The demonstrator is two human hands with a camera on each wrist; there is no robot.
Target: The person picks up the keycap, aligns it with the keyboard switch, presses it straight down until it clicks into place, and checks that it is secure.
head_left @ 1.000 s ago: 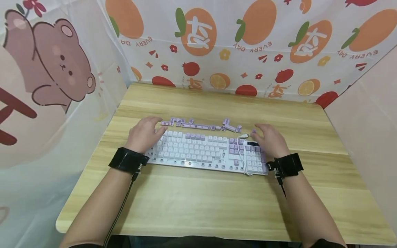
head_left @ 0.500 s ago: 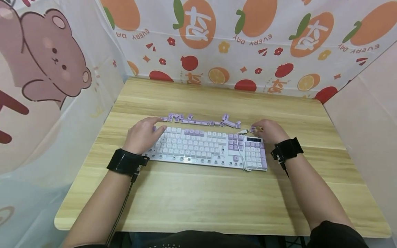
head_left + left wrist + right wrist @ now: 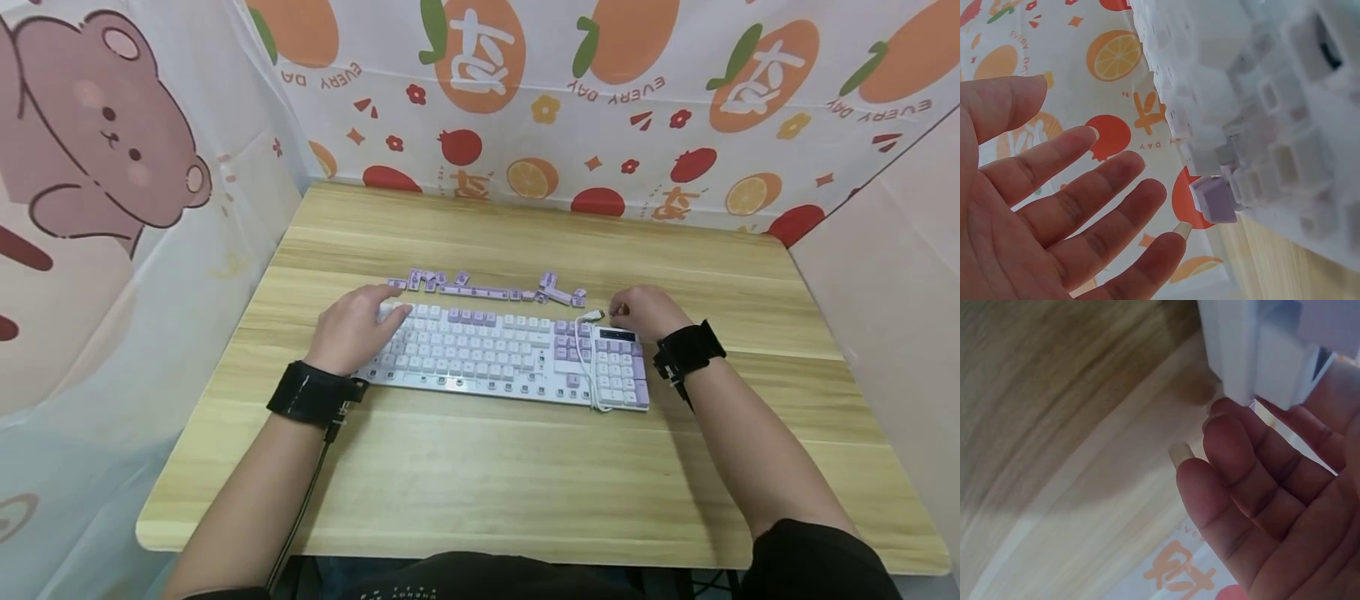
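Note:
A white keyboard (image 3: pixel 480 354) with white and purple keys lies across the table; bare switches show along its front row. My left hand (image 3: pixel 348 329) rests by its left end. In the left wrist view its fingers (image 3: pixel 1100 219) are spread and hold nothing, near a purple corner key (image 3: pixel 1216 199). Behind the keyboard's right corner, my right hand (image 3: pixel 647 312) has its fingers curled together on the table and pinches a small purple keycap, mostly hidden. In the right wrist view, the fingertips (image 3: pixel 1229 447) lie just past the keyboard's edge.
Loose purple keycaps lie in a row behind the keyboard, among them a long space bar (image 3: pixel 474 292). A white cable (image 3: pixel 588 367) is looped over the keyboard's right part, its plug (image 3: pixel 591 316) near my right hand. A printed curtain (image 3: pixel 525 108) hangs behind the table.
My right hand has moved inward to the lone purple keycap behind the keyboard's right corner, and its fingers have closed around it. The left hand has barely moved.

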